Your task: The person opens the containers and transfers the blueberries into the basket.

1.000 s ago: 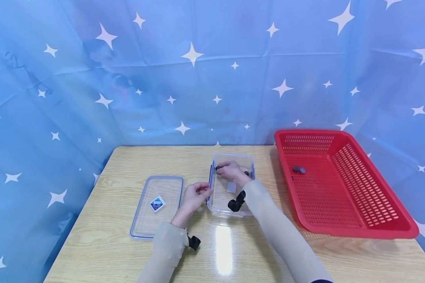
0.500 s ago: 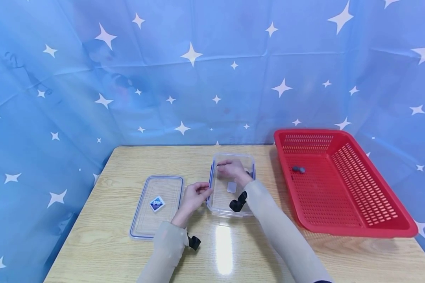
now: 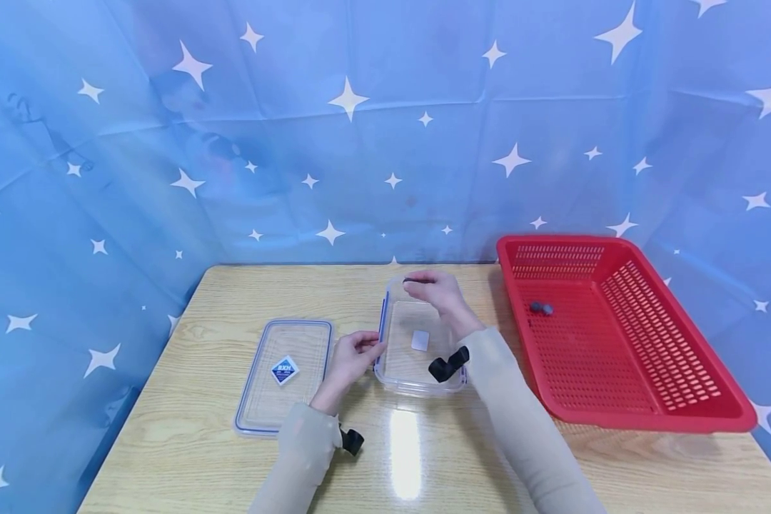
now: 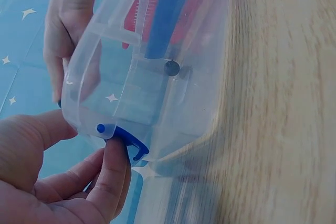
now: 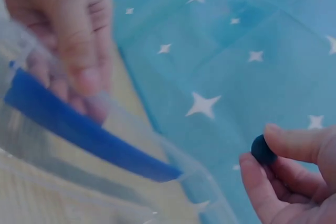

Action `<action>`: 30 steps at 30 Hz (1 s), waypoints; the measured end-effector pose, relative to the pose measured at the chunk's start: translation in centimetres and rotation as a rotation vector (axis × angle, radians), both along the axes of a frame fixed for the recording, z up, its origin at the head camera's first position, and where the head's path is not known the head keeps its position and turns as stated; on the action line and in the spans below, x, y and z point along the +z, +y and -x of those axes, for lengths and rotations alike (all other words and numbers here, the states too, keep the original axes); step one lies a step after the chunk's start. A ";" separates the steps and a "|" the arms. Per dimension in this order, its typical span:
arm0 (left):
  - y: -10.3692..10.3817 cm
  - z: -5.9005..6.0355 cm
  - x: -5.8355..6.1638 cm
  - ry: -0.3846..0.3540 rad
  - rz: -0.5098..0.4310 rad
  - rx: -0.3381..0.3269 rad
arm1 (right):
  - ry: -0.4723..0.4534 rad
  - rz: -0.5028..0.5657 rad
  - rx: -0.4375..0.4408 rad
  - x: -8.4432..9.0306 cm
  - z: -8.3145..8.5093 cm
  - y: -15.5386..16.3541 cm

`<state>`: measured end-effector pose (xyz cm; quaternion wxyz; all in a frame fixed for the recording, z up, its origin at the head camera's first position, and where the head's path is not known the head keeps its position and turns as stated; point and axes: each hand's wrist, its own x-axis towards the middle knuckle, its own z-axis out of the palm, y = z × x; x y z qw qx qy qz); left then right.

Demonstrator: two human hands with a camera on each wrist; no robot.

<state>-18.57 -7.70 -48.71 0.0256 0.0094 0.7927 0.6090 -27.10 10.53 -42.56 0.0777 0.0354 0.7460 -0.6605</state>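
A clear plastic box (image 3: 414,387) with blue side clasps stands at the middle of the table. My left hand (image 3: 352,358) pinches its left wall by the blue clasp (image 4: 128,142), thumb and fingers on either side. Above the box's far end, my right hand (image 3: 442,294) holds a small dark ball (image 5: 263,150) between thumb and fingertips. Through the clear wall in the left wrist view, another dark ball (image 4: 171,68) shows inside the box. A pale square (image 3: 420,340) lies on the box's floor. My right hand and forearm hide part of the box in the head view.
A clear lid (image 3: 273,410) with a blue seal and a diamond label lies left of the box. To the right stands a red basket (image 3: 623,421) with two dark balls (image 3: 541,308) in it. A starry blue curtain (image 3: 385,143) hangs behind the table.
My right hand has come up from the box's floor toward its far edge, moving slightly right, with the dark ball in its fingertips. The left hand has kept its place.
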 end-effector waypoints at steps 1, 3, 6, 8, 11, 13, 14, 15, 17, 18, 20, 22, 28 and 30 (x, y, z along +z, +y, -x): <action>0.0 0.0 0.0 0.007 0.003 -0.003 | 0.004 0.008 -0.005 0.3 -0.1 0.2; 0.0 0.0 0.0 -0.001 -0.003 0.001 | 0.022 0.017 -0.007 0.8 -0.3 0.7; 0.0 0.0 -0.1 -0.002 -0.004 -0.005 | 0.045 0.009 -0.016 1.6 -0.8 1.5; 0.0 0.0 -0.1 -0.008 -0.007 -0.003 | 0.070 -0.017 -0.013 2.1 -1.2 2.0; 0.0 0.1 -0.2 -0.004 -0.005 -0.003 | 0.115 -0.013 -0.028 2.9 -1.7 2.6; 0.0 0.1 -0.1 -0.004 -0.006 0.002 | 0.148 -0.007 -0.035 3.4 -2.1 3.1; 0.0 0.1 -0.1 -0.001 -0.006 0.003 | 0.164 0.001 -0.039 3.7 -2.2 3.4; 0.0 0.1 -0.1 -0.001 -0.008 0.004 | 0.174 0.006 -0.048 3.9 -2.4 3.6; 0.0 0.0 -0.1 0.003 -0.003 0.003 | 0.191 0.005 -0.060 4.4 -2.6 4.3; 0.0 0.0 -0.1 0.000 -0.006 0.003 | 0.198 -0.004 -0.065 4.6 -2.7 4.6; 0.0 0.1 -0.1 -0.003 -0.004 0.003 | 0.207 -0.010 -0.082 5.1 -3.0 5.2; 0.0 0.1 -0.1 -0.010 -0.003 0.006 | 0.211 -0.012 -0.104 5.5 -3.2 5.8; 0.1 0.0 0.0 -0.022 -0.001 0.011 | 0.213 -0.064 -0.165 6.7 -4.0 7.9; 0.1 0.0 0.0 -0.022 -0.005 0.010 | 0.214 -0.100 -0.185 7.0 -4.3 8.6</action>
